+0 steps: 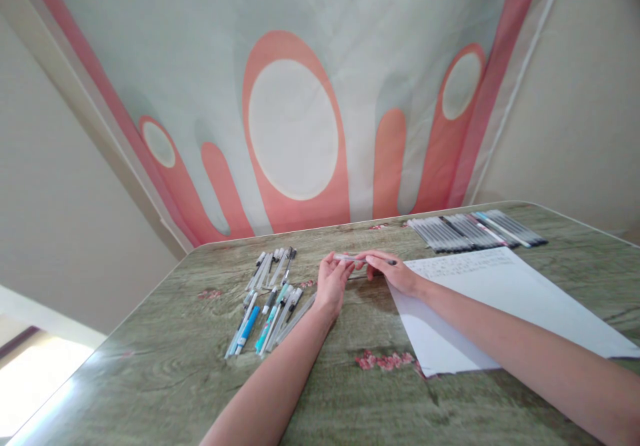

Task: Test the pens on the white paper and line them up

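A slim pen with a pale barrel and a dark end spans both hands above the table. My left hand pinches its left end. The fingers of my right hand are closed round its other part, and the dark end shows past them. Below my right wrist lies a large white sheet of paper with rows of handwriting near its far edge. Left of my left hand rests a loose group of pens and markers, partly hidden by my forearm.
Behind that group lies a smaller cluster of capped pens. At the back right, many pens are lined up side by side. The green wood-patterned table has a flower print. A pink and grey patterned sheet hangs behind it.
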`<action>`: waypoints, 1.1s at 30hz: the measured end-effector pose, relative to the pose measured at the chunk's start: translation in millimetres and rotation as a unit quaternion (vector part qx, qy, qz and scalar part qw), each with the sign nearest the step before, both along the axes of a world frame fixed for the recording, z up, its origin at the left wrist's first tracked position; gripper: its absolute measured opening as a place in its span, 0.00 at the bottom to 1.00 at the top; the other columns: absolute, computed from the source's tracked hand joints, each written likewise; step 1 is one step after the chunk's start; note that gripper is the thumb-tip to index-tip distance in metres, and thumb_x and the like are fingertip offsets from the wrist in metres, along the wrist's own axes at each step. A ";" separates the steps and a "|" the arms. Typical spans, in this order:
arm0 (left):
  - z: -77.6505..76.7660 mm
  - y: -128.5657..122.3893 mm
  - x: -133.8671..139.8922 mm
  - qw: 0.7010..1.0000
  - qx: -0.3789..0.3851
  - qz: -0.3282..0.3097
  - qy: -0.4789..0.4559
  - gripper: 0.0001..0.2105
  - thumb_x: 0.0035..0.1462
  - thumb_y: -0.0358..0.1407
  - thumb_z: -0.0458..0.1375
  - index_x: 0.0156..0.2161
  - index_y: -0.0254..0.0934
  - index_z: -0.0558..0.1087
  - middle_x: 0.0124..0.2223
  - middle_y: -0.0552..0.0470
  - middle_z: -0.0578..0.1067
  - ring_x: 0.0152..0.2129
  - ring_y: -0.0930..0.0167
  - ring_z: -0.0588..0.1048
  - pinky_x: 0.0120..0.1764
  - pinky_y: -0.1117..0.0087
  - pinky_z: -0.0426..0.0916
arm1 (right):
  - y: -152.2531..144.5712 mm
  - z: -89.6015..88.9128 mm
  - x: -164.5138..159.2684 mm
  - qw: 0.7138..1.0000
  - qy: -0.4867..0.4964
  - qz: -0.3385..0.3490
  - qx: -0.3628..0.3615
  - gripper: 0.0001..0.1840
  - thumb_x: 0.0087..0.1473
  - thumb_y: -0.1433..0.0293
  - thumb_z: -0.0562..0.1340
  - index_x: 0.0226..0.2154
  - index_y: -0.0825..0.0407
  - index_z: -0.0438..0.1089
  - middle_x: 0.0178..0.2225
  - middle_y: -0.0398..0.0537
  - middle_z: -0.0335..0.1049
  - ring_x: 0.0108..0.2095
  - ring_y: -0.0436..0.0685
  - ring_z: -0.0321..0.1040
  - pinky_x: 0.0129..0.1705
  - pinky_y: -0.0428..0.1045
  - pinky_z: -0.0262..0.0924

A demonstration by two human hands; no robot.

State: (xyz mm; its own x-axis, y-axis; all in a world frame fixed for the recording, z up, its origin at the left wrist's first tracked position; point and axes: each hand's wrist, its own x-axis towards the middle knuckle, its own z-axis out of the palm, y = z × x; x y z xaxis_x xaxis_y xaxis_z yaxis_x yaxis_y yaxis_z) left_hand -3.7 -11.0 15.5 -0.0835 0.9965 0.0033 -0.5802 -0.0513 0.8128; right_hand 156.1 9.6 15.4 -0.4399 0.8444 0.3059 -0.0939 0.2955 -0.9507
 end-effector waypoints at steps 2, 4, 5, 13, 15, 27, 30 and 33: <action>0.2 -0.9 0.6 1.000 0.007 -0.007 0.001 0.17 0.51 0.26 0.56 0.44 0.37 0.56 0.43 0.48 0.70 0.36 0.73 0.74 0.48 0.63 0.64 | -2.5 0.7 -1.0 0.999 -0.029 -0.007 0.046 0.18 0.55 0.59 0.52 0.44 0.49 0.68 0.30 0.45 0.70 0.26 0.50 0.63 0.34 0.48 0.57; -0.1 -1.7 1.9 1.000 0.011 -0.009 0.010 0.19 0.50 0.28 0.57 0.45 0.38 0.55 0.43 0.48 0.71 0.35 0.74 0.74 0.47 0.63 0.64 | -6.0 1.9 -2.6 0.994 -0.056 -0.011 0.096 0.18 0.56 0.60 0.51 0.44 0.48 0.68 0.30 0.45 0.69 0.28 0.50 0.63 0.35 0.48 0.57; -0.4 -2.1 2.6 1.000 0.014 -0.011 0.018 0.20 0.50 0.29 0.58 0.46 0.39 0.54 0.42 0.49 0.71 0.34 0.74 0.74 0.47 0.63 0.64 | -8.0 2.6 -3.7 0.991 -0.065 -0.010 0.118 0.18 0.56 0.60 0.50 0.44 0.48 0.68 0.32 0.45 0.69 0.28 0.50 0.63 0.36 0.48 0.57; -2.2 -2.4 1.6 0.996 0.041 -0.014 0.075 0.27 0.47 0.34 0.61 0.49 0.39 0.51 0.37 0.51 0.73 0.38 0.72 0.73 0.45 0.65 0.63 | -19.4 6.7 -10.9 0.970 -0.064 -0.012 0.236 0.16 0.57 0.63 0.50 0.42 0.48 0.68 0.38 0.50 0.67 0.41 0.56 0.62 0.45 0.53 0.56; -2.3 -2.0 -0.1 0.995 0.046 -0.016 0.088 0.27 0.47 0.34 0.61 0.49 0.39 0.51 0.37 0.51 0.73 0.37 0.73 0.73 0.45 0.66 0.63 | -20.4 7.0 -10.9 0.966 -0.065 -0.011 0.250 0.16 0.57 0.64 0.49 0.43 0.48 0.68 0.39 0.50 0.67 0.43 0.57 0.61 0.47 0.53 0.55; -4.6 -1.1 -2.6 0.997 0.040 -0.015 0.069 0.26 0.46 0.33 0.61 0.49 0.40 0.53 0.34 0.54 0.72 0.33 0.76 0.73 0.42 0.70 0.63 | -17.7 5.9 -12.5 0.959 -0.091 0.001 0.270 0.17 0.58 0.65 0.49 0.45 0.48 0.66 0.39 0.51 0.66 0.43 0.56 0.61 0.47 0.53 0.55; -7.8 2.9 -3.8 0.998 0.019 -0.012 0.051 0.26 0.46 0.33 0.61 0.48 0.40 0.54 0.34 0.54 0.72 0.29 0.77 0.72 0.40 0.72 0.64 | -16.9 6.5 -12.7 0.958 -0.113 0.005 0.264 0.17 0.57 0.64 0.51 0.46 0.48 0.66 0.40 0.51 0.66 0.43 0.56 0.61 0.47 0.52 0.55; -9.1 6.6 -6.4 0.999 0.009 -0.005 0.031 0.25 0.46 0.32 0.61 0.48 0.41 0.55 0.34 0.54 0.72 0.27 0.78 0.72 0.37 0.73 0.64 | -18.4 10.5 -9.9 0.956 -0.141 0.009 0.256 0.17 0.56 0.63 0.52 0.46 0.49 0.65 0.40 0.50 0.66 0.42 0.55 0.62 0.45 0.51 0.55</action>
